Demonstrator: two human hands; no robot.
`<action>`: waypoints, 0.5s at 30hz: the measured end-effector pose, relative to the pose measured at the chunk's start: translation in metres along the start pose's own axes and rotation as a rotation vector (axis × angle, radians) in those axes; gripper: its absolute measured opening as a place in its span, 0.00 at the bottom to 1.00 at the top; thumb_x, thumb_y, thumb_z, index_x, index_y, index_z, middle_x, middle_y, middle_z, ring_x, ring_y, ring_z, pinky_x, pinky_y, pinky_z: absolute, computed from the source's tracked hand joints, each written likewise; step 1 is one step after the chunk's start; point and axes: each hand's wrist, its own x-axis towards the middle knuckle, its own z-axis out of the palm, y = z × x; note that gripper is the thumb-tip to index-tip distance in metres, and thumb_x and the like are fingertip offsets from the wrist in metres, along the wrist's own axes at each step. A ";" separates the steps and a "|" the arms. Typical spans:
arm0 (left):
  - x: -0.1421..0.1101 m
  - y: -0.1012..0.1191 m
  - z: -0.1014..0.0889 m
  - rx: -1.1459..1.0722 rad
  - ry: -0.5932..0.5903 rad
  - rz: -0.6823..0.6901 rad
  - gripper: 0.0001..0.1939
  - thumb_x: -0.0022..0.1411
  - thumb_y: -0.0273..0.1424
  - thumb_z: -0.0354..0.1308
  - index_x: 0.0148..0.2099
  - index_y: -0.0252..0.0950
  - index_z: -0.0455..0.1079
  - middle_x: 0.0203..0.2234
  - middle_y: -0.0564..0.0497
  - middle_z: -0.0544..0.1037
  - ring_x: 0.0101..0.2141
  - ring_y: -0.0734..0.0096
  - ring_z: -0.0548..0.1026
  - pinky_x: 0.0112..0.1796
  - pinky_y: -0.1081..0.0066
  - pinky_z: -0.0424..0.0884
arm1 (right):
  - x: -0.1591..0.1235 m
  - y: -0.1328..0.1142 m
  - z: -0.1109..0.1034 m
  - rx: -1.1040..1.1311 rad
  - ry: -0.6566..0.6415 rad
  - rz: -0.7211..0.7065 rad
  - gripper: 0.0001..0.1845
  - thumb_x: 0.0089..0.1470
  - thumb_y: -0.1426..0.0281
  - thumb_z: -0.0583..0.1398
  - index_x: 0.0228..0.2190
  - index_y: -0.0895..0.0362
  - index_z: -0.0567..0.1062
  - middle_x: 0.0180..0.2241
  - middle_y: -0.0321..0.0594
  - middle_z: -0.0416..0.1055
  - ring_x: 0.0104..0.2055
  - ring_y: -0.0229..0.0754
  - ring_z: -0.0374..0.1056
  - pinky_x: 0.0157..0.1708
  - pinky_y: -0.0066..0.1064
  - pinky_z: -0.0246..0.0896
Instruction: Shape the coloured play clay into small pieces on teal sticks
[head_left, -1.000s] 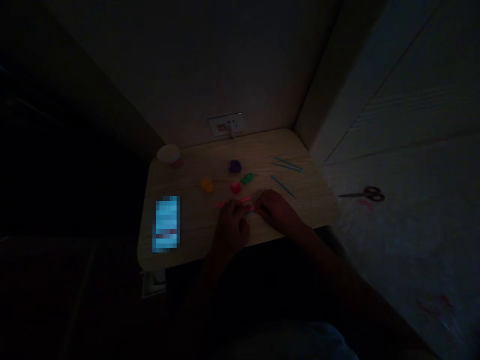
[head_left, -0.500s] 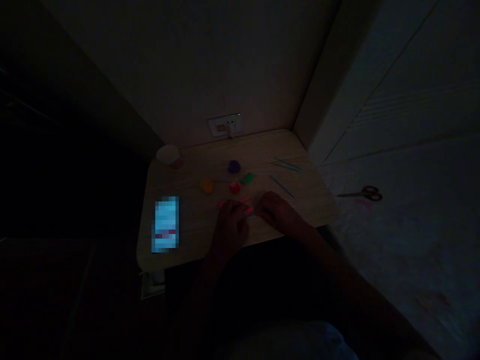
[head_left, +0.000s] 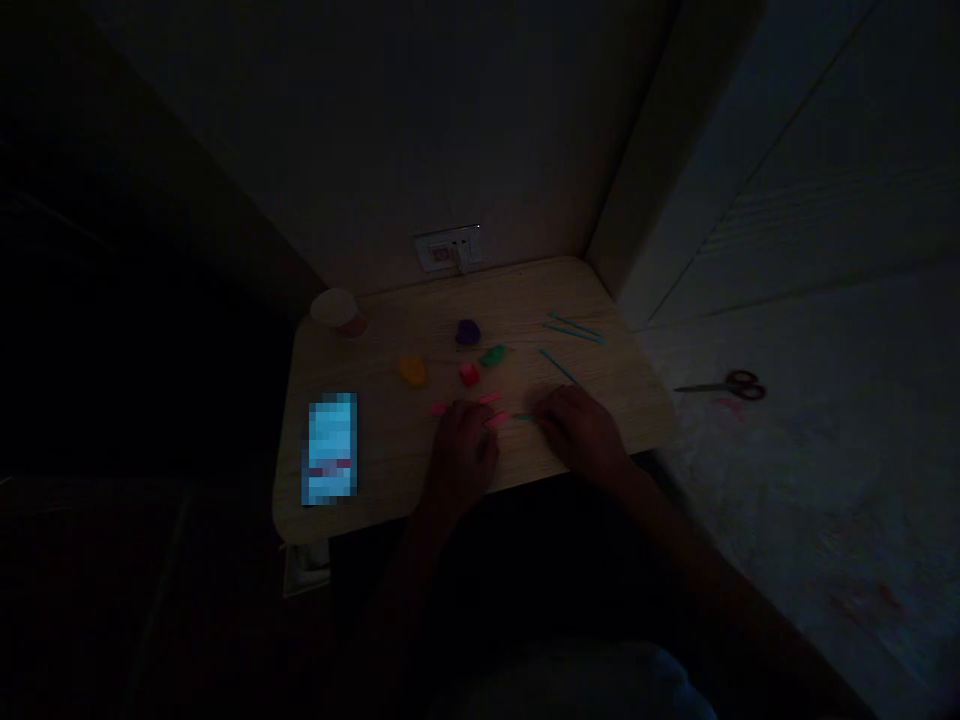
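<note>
My left hand (head_left: 461, 445) rests on the small table with its fingers curled at a pink strip (head_left: 497, 420) that looks like modelling clay. My right hand (head_left: 577, 425) is closed in a pinch around a thin teal stick (head_left: 525, 416), whose visible end points to the pink strip. Whether the stick touches the strip, I cannot tell in the dim light. Just beyond my fingers lie another pink strip (head_left: 490, 398) and a pink piece (head_left: 439, 408). Behind these are a red lump (head_left: 469, 374), a green lump (head_left: 493, 356), an orange lump (head_left: 412, 371) and a purple lump (head_left: 468, 332).
Teal sticks (head_left: 574, 330) lie at the back right of the wooden table (head_left: 390, 480). A lit phone (head_left: 330, 448) is at the left, below a paper cup (head_left: 337, 310). Scissors (head_left: 724, 387) lie off the table to the right. A wall socket (head_left: 450, 248) sits behind.
My right hand has moved a little to the right, away from the pink strip, so more of the teal stick shows. My left hand stays almost where it was.
</note>
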 end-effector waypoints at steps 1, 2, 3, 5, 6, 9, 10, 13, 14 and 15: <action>0.000 0.000 0.001 0.009 0.010 0.011 0.12 0.66 0.22 0.57 0.51 0.37 0.70 0.47 0.45 0.75 0.50 0.58 0.72 0.55 0.55 0.71 | -0.004 -0.001 0.000 -0.018 0.047 0.055 0.07 0.66 0.71 0.57 0.39 0.55 0.77 0.41 0.47 0.75 0.45 0.51 0.70 0.46 0.40 0.65; 0.000 0.000 0.001 0.015 0.020 0.025 0.11 0.67 0.23 0.57 0.51 0.37 0.70 0.47 0.46 0.75 0.50 0.58 0.73 0.56 0.56 0.71 | -0.007 -0.004 0.001 -0.035 0.089 0.110 0.07 0.66 0.71 0.58 0.40 0.55 0.77 0.41 0.47 0.76 0.45 0.51 0.70 0.45 0.40 0.65; 0.001 -0.001 0.002 0.021 0.031 0.041 0.10 0.67 0.23 0.57 0.50 0.37 0.71 0.46 0.46 0.76 0.50 0.59 0.73 0.56 0.56 0.72 | -0.009 -0.007 0.003 -0.047 0.112 0.162 0.07 0.65 0.72 0.58 0.40 0.56 0.78 0.41 0.48 0.76 0.44 0.51 0.71 0.44 0.40 0.65; 0.001 -0.001 0.003 0.028 0.058 0.070 0.10 0.68 0.23 0.57 0.49 0.37 0.72 0.46 0.46 0.77 0.50 0.59 0.74 0.55 0.56 0.72 | -0.011 -0.017 0.007 -0.062 0.125 0.245 0.08 0.65 0.73 0.58 0.40 0.56 0.78 0.40 0.48 0.76 0.41 0.49 0.71 0.40 0.38 0.65; 0.002 -0.001 0.004 0.027 0.066 0.085 0.09 0.68 0.23 0.57 0.49 0.37 0.73 0.46 0.46 0.78 0.49 0.59 0.74 0.55 0.57 0.73 | -0.010 -0.023 0.010 -0.059 0.120 0.265 0.08 0.64 0.74 0.58 0.40 0.56 0.78 0.40 0.48 0.76 0.39 0.49 0.71 0.39 0.37 0.64; 0.002 -0.002 0.005 0.025 0.065 0.115 0.09 0.70 0.24 0.56 0.49 0.38 0.75 0.45 0.46 0.79 0.49 0.60 0.75 0.53 0.57 0.74 | -0.006 -0.040 0.014 -0.084 0.079 0.296 0.08 0.63 0.75 0.58 0.37 0.56 0.79 0.37 0.47 0.75 0.35 0.47 0.70 0.35 0.35 0.62; 0.003 -0.002 0.006 0.025 0.061 0.123 0.09 0.71 0.24 0.56 0.49 0.38 0.75 0.45 0.46 0.79 0.48 0.61 0.76 0.52 0.57 0.75 | -0.004 -0.045 0.015 -0.107 0.065 0.318 0.08 0.63 0.75 0.59 0.36 0.56 0.79 0.36 0.47 0.75 0.33 0.46 0.70 0.32 0.35 0.60; 0.003 -0.004 0.006 0.020 0.056 0.133 0.09 0.71 0.26 0.56 0.49 0.38 0.76 0.43 0.46 0.80 0.46 0.60 0.77 0.50 0.57 0.76 | -0.002 -0.056 0.018 -0.140 0.002 0.347 0.08 0.63 0.72 0.59 0.35 0.56 0.79 0.34 0.46 0.75 0.30 0.46 0.69 0.29 0.35 0.57; 0.003 -0.004 0.007 0.017 0.054 0.136 0.09 0.71 0.26 0.56 0.48 0.38 0.77 0.43 0.46 0.80 0.46 0.60 0.77 0.50 0.57 0.76 | -0.002 -0.058 0.020 -0.135 -0.010 0.338 0.08 0.63 0.72 0.59 0.34 0.56 0.79 0.34 0.46 0.75 0.30 0.46 0.69 0.28 0.34 0.56; 0.003 -0.005 0.007 0.014 0.050 0.137 0.09 0.71 0.26 0.56 0.48 0.38 0.77 0.43 0.46 0.81 0.46 0.60 0.77 0.50 0.56 0.77 | -0.002 -0.059 0.023 -0.123 -0.010 0.323 0.08 0.63 0.72 0.59 0.33 0.56 0.79 0.33 0.46 0.76 0.30 0.45 0.69 0.29 0.34 0.56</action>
